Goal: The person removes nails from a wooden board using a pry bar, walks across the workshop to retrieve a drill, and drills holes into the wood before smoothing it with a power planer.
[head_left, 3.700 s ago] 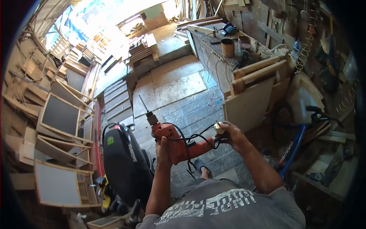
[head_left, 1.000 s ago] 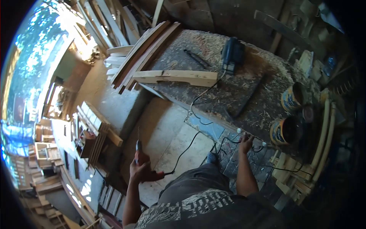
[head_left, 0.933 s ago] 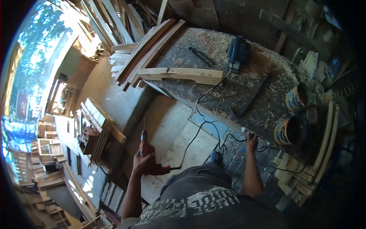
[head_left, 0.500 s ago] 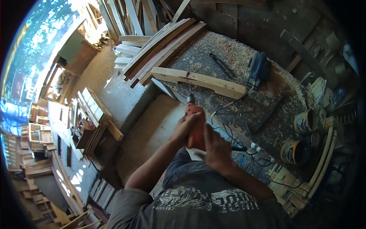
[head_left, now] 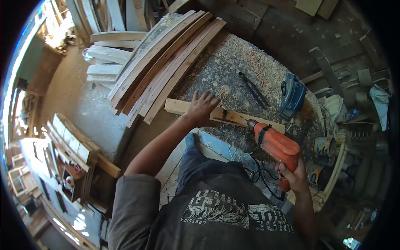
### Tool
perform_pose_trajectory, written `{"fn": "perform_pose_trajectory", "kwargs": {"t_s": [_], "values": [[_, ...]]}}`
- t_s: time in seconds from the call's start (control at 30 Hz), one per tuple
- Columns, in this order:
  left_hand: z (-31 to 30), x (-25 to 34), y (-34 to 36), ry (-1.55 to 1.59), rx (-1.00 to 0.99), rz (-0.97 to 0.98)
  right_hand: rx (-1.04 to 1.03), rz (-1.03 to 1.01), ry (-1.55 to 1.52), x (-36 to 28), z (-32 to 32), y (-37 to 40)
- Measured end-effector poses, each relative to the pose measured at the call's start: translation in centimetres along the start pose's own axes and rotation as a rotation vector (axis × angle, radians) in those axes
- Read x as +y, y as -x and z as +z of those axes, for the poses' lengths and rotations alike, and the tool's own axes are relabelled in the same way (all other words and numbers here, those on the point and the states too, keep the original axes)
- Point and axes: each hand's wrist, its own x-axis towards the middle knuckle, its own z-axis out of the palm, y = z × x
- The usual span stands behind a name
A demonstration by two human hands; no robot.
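Note:
An orange power drill [head_left: 278, 143] is held by its handle in my right hand [head_left: 293, 177], fingers wrapped round it. Its front end reaches the right part of a pale wooden piece [head_left: 233, 117] lying on the shaving-covered bench [head_left: 208, 77]. Over the left part of that piece is my left hand [head_left: 203, 109], its fingers spread and nothing held. Whether its palm presses on the wood is hard to tell. A dark mark or notch shows in the wood between the hands.
Long planks [head_left: 166, 62] lie on the bench's left side. Beyond the wooden piece are a blue power tool [head_left: 293, 96] and a dark bar [head_left: 253, 90]. Tins [head_left: 324, 146] stand at the right, and a black cable [head_left: 262, 179] hangs near the drill.
My left hand has left the drill and moved forward over the wood, its fingers now spread. The drill has swung right in my right hand, and the view has shifted.

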Motion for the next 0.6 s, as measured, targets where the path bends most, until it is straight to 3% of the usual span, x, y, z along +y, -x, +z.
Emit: {"fn": "perform_pose_trajectory", "kwargs": {"t_s": [0.07, 0.13, 0.2, 0.23, 0.43, 0.5, 0.6], "values": [[2.5, -1.9, -1.4, -0.078, -0.315, 0.113, -0.028, -0.008, 0.061, -1.8, 1.0, -0.3], [3.6, -2.5, -1.6, -0.045, -0.317, 0.106, -0.014, -0.065, 0.136, -2.1, 1.7, -0.9], [3.2, -2.3, -2.1, 0.104, -0.482, -0.072, -0.006, -0.123, 0.21, -2.9, 2.3, -1.5], [3.5, -2.3, -1.5, 0.079, -0.384, -0.022, -0.012, -0.081, 0.221, -3.5, 2.7, -1.5], [4.1, -2.7, -1.3, 0.136, -0.325, -0.019, 0.007, -0.004, 0.27, -6.1, 5.0, -2.3], [3.8, -2.7, -1.5, 0.153, -0.353, -0.021, 0.005, -0.106, 0.322, -6.2, 5.2, -2.6], [2.9, -2.6, -1.6, 0.157, -0.375, -0.011, 0.007, -0.084, 0.293, -6.8, 5.6, -2.8]]}}
